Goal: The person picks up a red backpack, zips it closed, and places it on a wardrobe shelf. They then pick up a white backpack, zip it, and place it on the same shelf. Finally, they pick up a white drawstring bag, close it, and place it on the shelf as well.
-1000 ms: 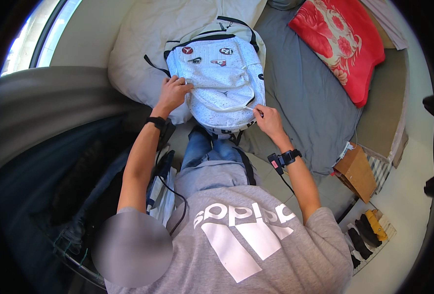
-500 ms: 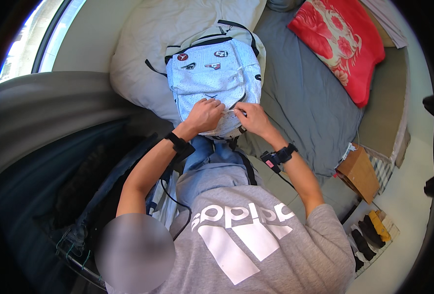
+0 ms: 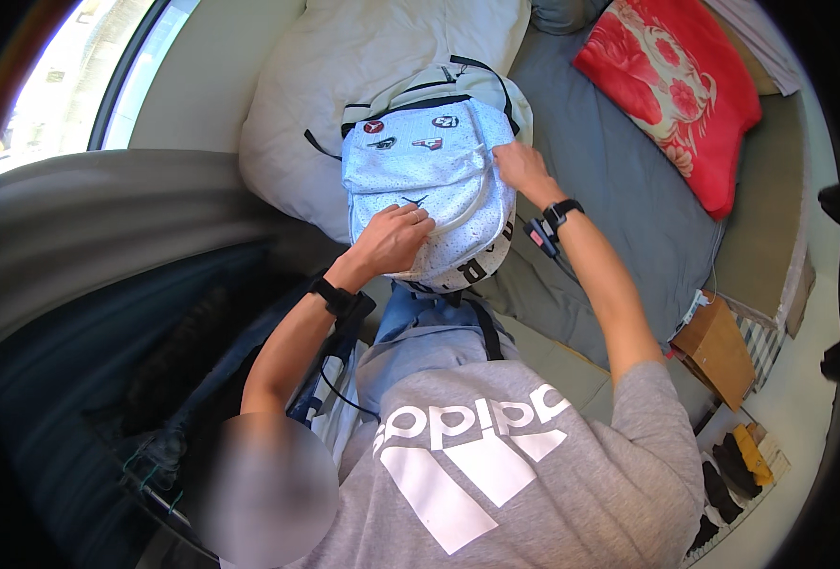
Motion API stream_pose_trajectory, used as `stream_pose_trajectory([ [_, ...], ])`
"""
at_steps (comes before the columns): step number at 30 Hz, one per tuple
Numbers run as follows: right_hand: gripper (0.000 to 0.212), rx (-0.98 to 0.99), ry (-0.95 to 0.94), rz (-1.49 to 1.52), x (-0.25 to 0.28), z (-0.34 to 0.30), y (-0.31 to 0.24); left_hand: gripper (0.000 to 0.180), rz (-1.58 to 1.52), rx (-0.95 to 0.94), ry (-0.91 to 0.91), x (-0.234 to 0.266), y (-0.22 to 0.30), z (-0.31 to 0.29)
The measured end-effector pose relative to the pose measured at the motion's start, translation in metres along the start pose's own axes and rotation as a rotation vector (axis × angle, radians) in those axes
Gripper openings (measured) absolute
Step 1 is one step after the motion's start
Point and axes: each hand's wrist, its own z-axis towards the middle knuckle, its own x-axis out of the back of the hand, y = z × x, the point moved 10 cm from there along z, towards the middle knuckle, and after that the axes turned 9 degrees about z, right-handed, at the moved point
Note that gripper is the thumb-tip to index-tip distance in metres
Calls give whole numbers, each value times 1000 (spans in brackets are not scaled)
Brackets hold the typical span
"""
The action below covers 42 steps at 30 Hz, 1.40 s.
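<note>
Working the white backpack (image 3: 429,180): left hand (image 3: 396,237) pressing flat at six o'clock, right hand (image 3: 520,166) pinching its three o'clock edge; next needs a steady pull.

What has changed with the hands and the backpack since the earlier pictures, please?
The right hand has moved from the front pocket, where both hands met half a second ago, up to the backpack's right edge. The left hand has stayed low on the front pocket, pressing down. The backpack still lies on the white pillow; the red pillow and cardboard box have not moved.
</note>
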Motion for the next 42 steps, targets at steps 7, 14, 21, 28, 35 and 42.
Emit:
stream_pose_trajectory([
  [7,14,-8,65,5,5,41,13,12,-33,21,23,41,0,-1],
  [14,18,-20,143,263,33,-3,14,10,15,57,120,82,7,4],
  [21,30,417,299,630,133,-106,-86,9,64,13,168,124,18,28],
  [28,31,498,421,670,194,-160,-130,10,36,-38,136,165,35,52],
  [35,22,487,755,633,222,-189,-132,10,-57,-86,27,183,38,61],
  [42,16,156,890,628,248,-259,-121,32,-347,-17,-102,158,-9,32],
])
